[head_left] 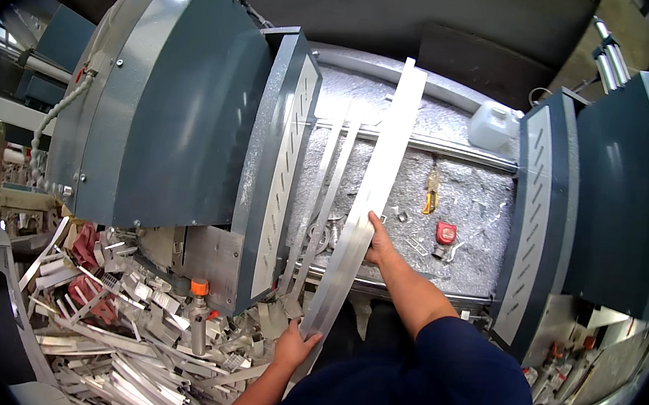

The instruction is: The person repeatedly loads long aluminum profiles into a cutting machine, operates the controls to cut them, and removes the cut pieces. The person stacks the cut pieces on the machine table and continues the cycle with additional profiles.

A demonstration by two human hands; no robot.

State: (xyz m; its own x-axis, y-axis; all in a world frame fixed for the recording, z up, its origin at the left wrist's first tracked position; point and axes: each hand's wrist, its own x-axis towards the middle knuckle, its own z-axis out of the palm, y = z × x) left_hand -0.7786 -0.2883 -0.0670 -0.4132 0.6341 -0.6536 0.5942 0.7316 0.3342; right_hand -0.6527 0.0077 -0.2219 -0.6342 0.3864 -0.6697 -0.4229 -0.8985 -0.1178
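A long silvery metal profile slants across the machine bed, its far end tilted to the right. My left hand is wrapped round its near end, close to my body. Farther up, my right hand grips its right side near the middle; most of those fingers are hidden behind the metal. Two thin metal strips lie just left of the profile. To its right on the bed are a yellow utility knife and a red tape measure.
Dark blue-grey machine housings flank the bed, one left and one right. Metal rails cross it. A white plastic canister stands at the back right. Metal offcuts pile up at lower left, beside an orange-topped cylinder.
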